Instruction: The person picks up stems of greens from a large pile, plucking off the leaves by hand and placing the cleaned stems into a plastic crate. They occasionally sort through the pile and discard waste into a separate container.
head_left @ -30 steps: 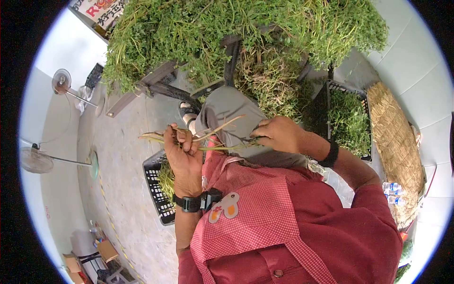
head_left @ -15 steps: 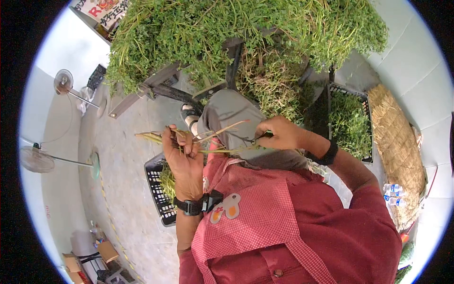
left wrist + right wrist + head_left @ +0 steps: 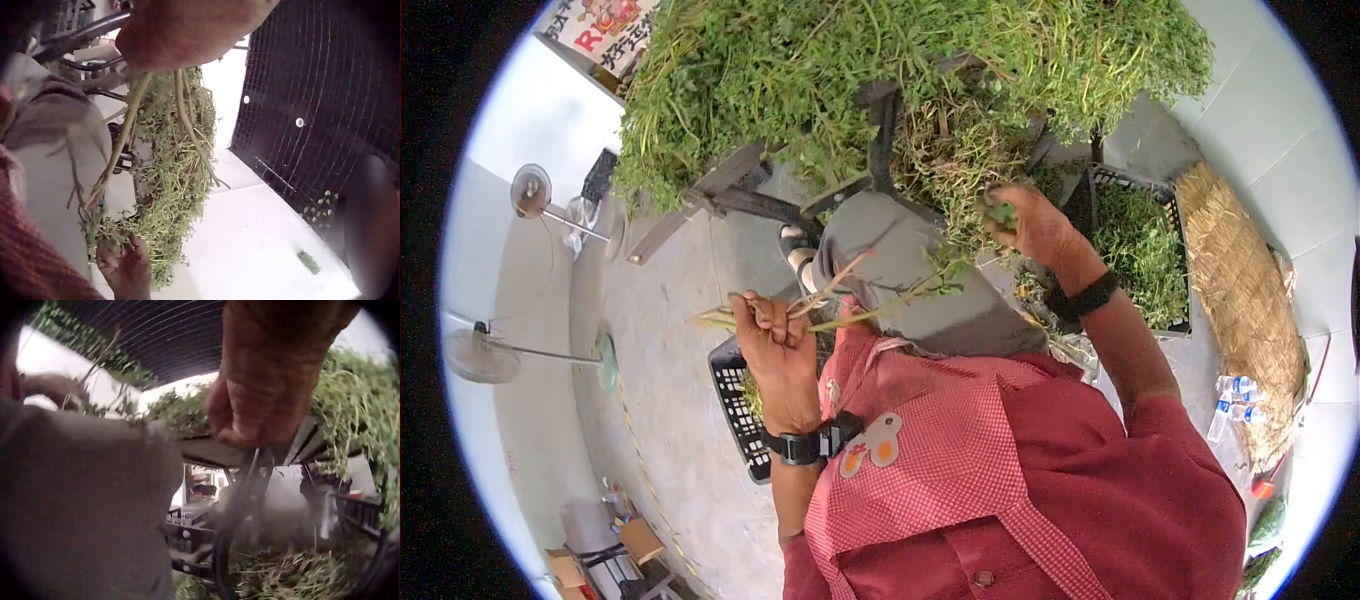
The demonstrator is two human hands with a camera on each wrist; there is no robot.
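My left hand [image 3: 778, 345] grips a few long, thin plant stems that stick out on both sides of the fist. One green stem [image 3: 870, 313] runs over my lap toward the right and ends in a leafy tip [image 3: 946, 276]. In the left wrist view, the stems [image 3: 128, 128] hang below the hand. My right hand [image 3: 1032, 232] is raised past my knee, apart from those stems, with curled fingers around a small green leafy bit [image 3: 1002, 213]. Below it in the head view lies a heap of wilted stalks [image 3: 960, 150].
A table heaped with leafy greens [image 3: 800, 70] stands in front. One black crate [image 3: 740, 420] is by my left side, another crate of greens [image 3: 1140, 240] at the right. A rolled straw mat [image 3: 1235, 290] and water bottles [image 3: 1238, 398] lie farther right. Two fans [image 3: 532, 190] stand left.
My right hand has moved away from the stems, forward and to the right, with a green leafy bit in its fingers. The left hand stays nearly in place with the stems.
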